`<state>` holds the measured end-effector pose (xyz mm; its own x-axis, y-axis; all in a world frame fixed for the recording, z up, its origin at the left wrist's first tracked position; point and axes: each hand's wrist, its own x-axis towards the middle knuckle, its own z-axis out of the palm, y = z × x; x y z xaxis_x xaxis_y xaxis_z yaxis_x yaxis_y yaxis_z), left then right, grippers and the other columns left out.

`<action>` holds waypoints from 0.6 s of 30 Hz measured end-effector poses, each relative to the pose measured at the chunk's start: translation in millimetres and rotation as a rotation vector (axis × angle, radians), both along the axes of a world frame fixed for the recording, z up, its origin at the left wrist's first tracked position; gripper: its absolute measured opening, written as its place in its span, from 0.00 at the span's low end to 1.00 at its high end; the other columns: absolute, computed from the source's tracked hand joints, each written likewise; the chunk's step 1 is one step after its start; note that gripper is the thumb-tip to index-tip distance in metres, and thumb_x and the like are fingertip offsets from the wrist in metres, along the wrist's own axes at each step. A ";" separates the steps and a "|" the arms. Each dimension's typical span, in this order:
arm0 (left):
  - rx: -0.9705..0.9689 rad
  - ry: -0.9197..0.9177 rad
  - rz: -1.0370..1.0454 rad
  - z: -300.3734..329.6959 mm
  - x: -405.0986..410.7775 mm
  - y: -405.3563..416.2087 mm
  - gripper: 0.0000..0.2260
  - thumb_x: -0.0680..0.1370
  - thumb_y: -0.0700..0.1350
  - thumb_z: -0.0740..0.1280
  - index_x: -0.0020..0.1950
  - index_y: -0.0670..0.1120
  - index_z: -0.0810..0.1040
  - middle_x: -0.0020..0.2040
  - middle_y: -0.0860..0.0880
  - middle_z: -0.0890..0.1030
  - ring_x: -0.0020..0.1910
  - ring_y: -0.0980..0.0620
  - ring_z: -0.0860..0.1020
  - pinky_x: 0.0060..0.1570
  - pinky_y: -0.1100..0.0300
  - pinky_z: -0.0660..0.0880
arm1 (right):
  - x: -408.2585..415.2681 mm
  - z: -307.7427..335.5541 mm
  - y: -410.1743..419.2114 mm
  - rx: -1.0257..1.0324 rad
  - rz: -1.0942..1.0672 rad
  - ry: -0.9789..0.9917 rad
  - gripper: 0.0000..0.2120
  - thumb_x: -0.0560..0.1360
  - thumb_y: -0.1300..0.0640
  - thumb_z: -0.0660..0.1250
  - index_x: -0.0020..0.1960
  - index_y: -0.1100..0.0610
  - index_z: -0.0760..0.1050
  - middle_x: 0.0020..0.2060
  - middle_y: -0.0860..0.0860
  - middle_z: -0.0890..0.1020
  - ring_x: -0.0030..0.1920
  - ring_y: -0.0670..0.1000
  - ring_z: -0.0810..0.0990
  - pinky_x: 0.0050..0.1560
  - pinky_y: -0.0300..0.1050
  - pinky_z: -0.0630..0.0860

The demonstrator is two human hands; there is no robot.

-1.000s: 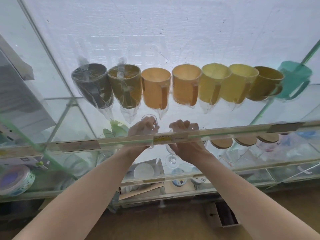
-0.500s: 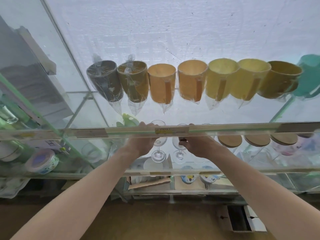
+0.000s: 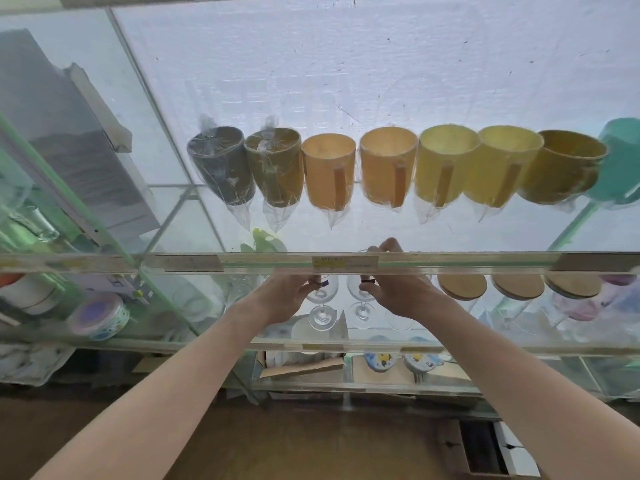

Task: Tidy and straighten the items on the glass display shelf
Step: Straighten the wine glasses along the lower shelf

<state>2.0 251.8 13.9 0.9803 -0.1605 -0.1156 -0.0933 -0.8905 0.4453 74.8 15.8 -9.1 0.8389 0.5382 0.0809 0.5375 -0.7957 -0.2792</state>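
Each hand (image 3: 280, 296) (image 3: 401, 289) grips a wine glass (image 3: 320, 299) (image 3: 360, 296)

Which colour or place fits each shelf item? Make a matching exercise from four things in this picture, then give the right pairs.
Things:
1. leftmost mug
2. rightmost mug
3. stemmed glasses
4. round wooden lids

Descriptions:
A. teal
B. between the two hands, on the shelf below the mugs
C. dark grey, bagged in plastic
D. lower shelf, right of the hands

Pairs: 1-C, 2-A, 3-B, 4-D
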 end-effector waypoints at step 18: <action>0.042 0.096 -0.026 1.4 5.9 5.3 0.15 0.88 0.49 0.55 0.69 0.49 0.76 0.60 0.53 0.78 0.53 0.53 0.74 0.51 0.66 0.63 | -9.8 3.8 1.0 -0.128 -0.034 -0.118 0.04 0.81 0.48 0.63 0.51 0.48 0.73 0.50 0.54 0.76 0.50 0.59 0.72 0.52 0.51 0.73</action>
